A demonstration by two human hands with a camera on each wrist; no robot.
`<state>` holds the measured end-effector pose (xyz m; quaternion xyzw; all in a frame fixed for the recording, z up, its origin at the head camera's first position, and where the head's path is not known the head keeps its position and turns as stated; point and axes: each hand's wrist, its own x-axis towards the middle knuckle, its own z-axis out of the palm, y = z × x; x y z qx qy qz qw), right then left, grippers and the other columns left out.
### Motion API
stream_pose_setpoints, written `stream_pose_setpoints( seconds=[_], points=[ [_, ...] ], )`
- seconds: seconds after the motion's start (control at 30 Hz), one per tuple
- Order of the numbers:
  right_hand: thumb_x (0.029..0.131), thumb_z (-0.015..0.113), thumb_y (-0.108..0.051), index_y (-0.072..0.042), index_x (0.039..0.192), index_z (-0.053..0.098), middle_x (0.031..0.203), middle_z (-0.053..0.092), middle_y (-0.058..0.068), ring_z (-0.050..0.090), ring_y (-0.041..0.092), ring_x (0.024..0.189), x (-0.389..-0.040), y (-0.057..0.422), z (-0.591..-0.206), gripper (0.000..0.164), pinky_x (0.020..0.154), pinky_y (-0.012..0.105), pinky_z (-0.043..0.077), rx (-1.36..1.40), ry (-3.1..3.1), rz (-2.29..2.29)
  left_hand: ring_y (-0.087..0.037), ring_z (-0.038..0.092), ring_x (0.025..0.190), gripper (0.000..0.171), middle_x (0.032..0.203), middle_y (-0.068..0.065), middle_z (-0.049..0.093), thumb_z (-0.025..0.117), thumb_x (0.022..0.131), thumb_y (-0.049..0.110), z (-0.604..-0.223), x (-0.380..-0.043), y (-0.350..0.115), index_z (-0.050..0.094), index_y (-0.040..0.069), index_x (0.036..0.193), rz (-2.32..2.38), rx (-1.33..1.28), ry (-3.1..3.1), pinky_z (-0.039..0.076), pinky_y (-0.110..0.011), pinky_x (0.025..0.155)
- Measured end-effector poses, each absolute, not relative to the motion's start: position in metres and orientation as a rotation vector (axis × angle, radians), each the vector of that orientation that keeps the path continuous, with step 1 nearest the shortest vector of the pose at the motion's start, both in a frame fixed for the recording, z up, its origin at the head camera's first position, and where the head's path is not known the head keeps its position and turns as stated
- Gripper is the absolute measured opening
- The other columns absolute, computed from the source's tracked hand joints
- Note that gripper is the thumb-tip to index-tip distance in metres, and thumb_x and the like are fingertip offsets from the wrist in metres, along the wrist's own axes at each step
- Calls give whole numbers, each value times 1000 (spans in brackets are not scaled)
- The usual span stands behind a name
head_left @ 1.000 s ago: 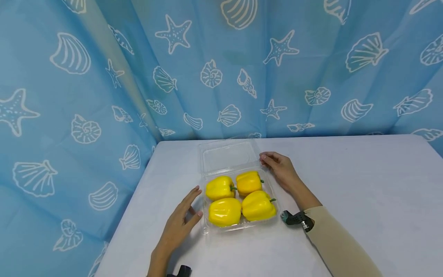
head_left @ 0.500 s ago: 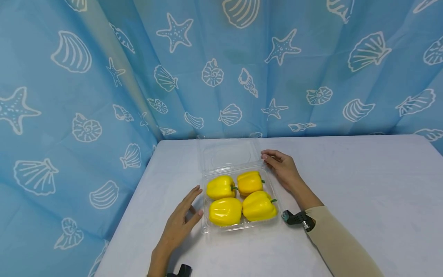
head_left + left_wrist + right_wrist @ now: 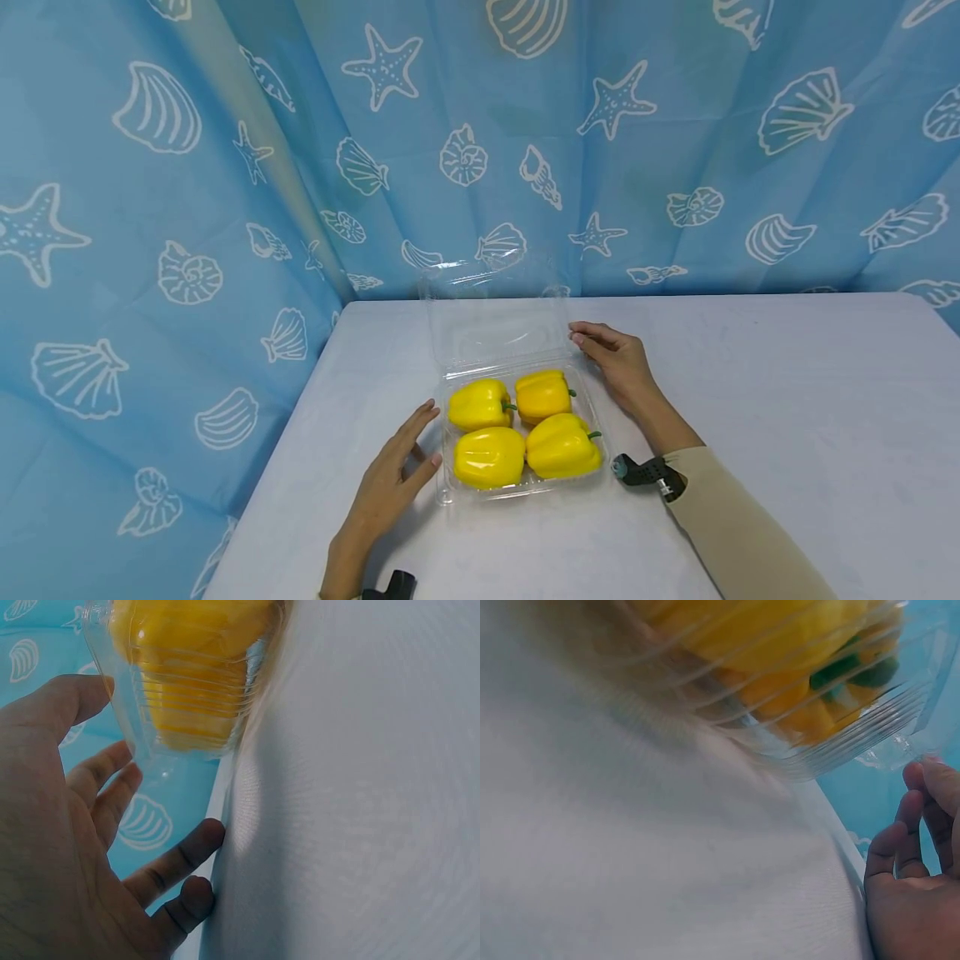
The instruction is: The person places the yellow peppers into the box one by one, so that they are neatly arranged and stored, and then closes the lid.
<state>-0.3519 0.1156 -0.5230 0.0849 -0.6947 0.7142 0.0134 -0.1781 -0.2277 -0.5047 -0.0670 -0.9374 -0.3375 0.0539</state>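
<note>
A clear plastic clamshell container (image 3: 517,496) holds several yellow bell peppers (image 3: 489,458) with green stems. Its hinged lid (image 3: 495,325) tilts up at the back, the top edge overlapping the curtain. My right hand (image 3: 618,362) pinches the lid's right edge between thumb and index finger; in the right wrist view the fingertips (image 3: 919,774) meet at the plastic. On the other side, my left hand (image 3: 390,483) lies with spread, fairly straight fingers at the container's left wall. The left wrist view shows its thumb (image 3: 94,696) against the plastic rim and the lower fingers near the cloth.
A white cloth covers the table (image 3: 787,400). Behind it and to the left hangs a blue curtain (image 3: 300,150) printed with white shells and starfish. Dark wrist-worn cameras sit at the right wrist (image 3: 648,475) and the left wrist (image 3: 393,586).
The lid has swung upward from lying back nearly flat to standing more upright, with my right hand pinching its edge. The left hand and the peppers keep their places.
</note>
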Motion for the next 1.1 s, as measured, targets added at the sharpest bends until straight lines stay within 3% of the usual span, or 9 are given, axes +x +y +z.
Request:
stream_pose_setpoints(
  seconds=[0.3, 1.1],
  points=[
    [91, 74, -32, -6, 121, 72, 113, 72, -2, 63, 16, 102, -350, 120, -521, 40, 83, 23, 52, 269, -2134, 2215, -7, 53, 91, 60, 156, 31, 25, 55, 98, 54, -505, -178, -227, 38, 40, 154, -1026, -213, -2847, 46, -28, 68],
    [92, 74, -27, -1, 113, 75, 106, 74, -1, 62, 14, 109, -349, 132, -523, 34, 88, 22, 51, 391, -2199, 2162, -8, 53, 91, 60, 157, 29, 26, 57, 98, 50, -505, -178, -229, 35, 44, 154, -1023, -223, -2849, 45, -30, 69]
  ],
)
